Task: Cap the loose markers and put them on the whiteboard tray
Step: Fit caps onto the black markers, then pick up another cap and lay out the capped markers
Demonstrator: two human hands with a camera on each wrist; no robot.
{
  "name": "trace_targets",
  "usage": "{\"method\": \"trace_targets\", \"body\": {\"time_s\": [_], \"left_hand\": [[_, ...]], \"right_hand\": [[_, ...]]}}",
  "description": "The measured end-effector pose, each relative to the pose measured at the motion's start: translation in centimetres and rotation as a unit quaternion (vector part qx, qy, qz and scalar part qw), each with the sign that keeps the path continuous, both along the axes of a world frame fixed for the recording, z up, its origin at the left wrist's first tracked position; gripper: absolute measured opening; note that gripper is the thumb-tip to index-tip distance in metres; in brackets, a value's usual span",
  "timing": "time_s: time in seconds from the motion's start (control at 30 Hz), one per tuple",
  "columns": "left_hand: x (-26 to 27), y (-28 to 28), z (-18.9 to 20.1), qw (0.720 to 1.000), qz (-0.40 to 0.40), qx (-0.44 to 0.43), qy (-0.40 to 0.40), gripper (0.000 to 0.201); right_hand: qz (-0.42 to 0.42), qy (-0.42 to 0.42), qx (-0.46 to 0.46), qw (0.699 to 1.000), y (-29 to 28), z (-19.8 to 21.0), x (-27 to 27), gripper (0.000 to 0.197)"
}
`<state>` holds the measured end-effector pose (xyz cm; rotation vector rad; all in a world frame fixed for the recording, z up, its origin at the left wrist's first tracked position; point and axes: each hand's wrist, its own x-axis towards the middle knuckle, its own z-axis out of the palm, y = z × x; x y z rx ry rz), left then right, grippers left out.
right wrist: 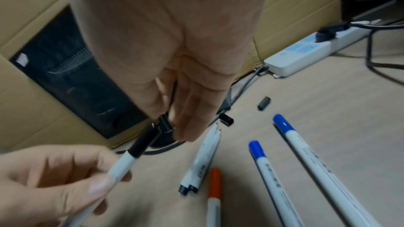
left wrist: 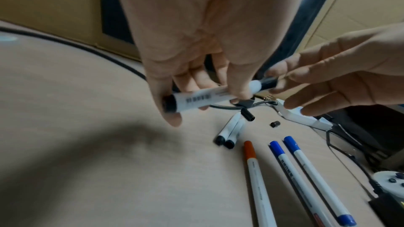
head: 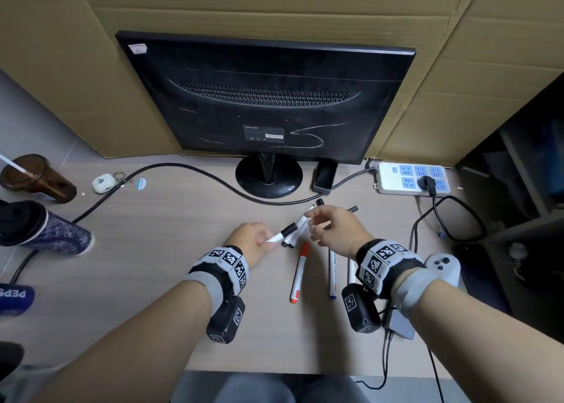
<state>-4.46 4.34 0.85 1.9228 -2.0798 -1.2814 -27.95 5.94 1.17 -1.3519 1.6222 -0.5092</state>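
My left hand (head: 268, 241) grips the barrel of a white marker (left wrist: 196, 101) just above the desk. A black cap (left wrist: 267, 82) sits on its tip, and my right hand (head: 309, 221) pinches the far end of that cap (right wrist: 144, 141). Under the hands lie two uncapped white markers (left wrist: 231, 130) side by side. Two loose black caps (left wrist: 248, 116) (left wrist: 275, 123) lie just beyond them. A red-capped marker (head: 300, 273) and two blue-capped markers (left wrist: 290, 170) (left wrist: 314, 175) lie nearer me. No whiteboard tray shows in any view.
The back of a black monitor (head: 265, 97) stands behind the markers, with its cable (head: 183, 167) curving across the desk. A white power strip (head: 413, 178) lies at the right rear and a white game controller (head: 442, 265) by my right wrist. A purple cup (head: 52, 231) lies at the left.
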Motion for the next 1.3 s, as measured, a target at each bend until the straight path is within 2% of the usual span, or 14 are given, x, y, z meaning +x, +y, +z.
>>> {"method": "trace_targets", "body": {"time_s": [0.1, 0.2, 0.33, 0.47, 0.73, 0.83, 0.93, 1.0, 1.13, 1.3], "left_hand": [[0.9, 0.4, -1.3, 0.992, -0.009, 0.028, -0.121, 0.019], [1.0, 0.7, -2.6, 0.984, -0.022, 0.058, -0.165, 0.018], [0.7, 0.5, -3.9, 0.988, 0.007, 0.072, -0.138, 0.022], [0.0, -0.4, -4.6, 0.992, 0.043, 0.058, -0.1, 0.036], [-3.3, -4.0, -3.5, 0.996, -0.026, -0.039, -0.079, 0.023], [-4.8, -5.2, -3.7, 0.994, -0.06, -0.043, -0.086, 0.022], [-6.1, -6.0, -4.3, 0.99, -0.075, -0.043, -0.114, 0.017], [-6.8, -6.6, -4.9, 0.986, -0.087, -0.044, -0.138, 0.015], [-7.6, -7.5, -6.2, 0.977, -0.114, -0.035, -0.175, 0.021], [-7.7, -8.2, -6.8, 0.978, -0.119, -0.026, -0.171, 0.027]], "right_hand": [[-0.008, 0.055, 0.035, 0.998, 1.2, -1.2, -1.2, 0.017], [0.003, 0.084, 0.063, 0.994, 2.3, -2.3, -2.2, 0.024], [0.003, 0.1, 0.085, 0.991, 3.0, -3.1, -2.8, 0.022], [-0.013, 0.104, 0.11, 0.988, 2.9, -3.5, -3.5, 0.021], [-0.058, 0.1, 0.107, 0.988, 2.1, -3.4, -4.1, 0.024], [-0.073, 0.103, 0.102, 0.987, 1.9, -3.9, -4.2, 0.023], [-0.102, 0.115, 0.079, 0.985, 1.4, -4.4, -4.3, 0.014], [-0.128, 0.133, 0.065, 0.981, 0.8, -4.8, -4.3, 0.018], [-0.161, 0.171, 0.035, 0.971, -1.0, -5.8, -4.2, 0.027], [-0.199, 0.183, 0.013, 0.963, -3.7, -6.8, -3.1, 0.022]]}}
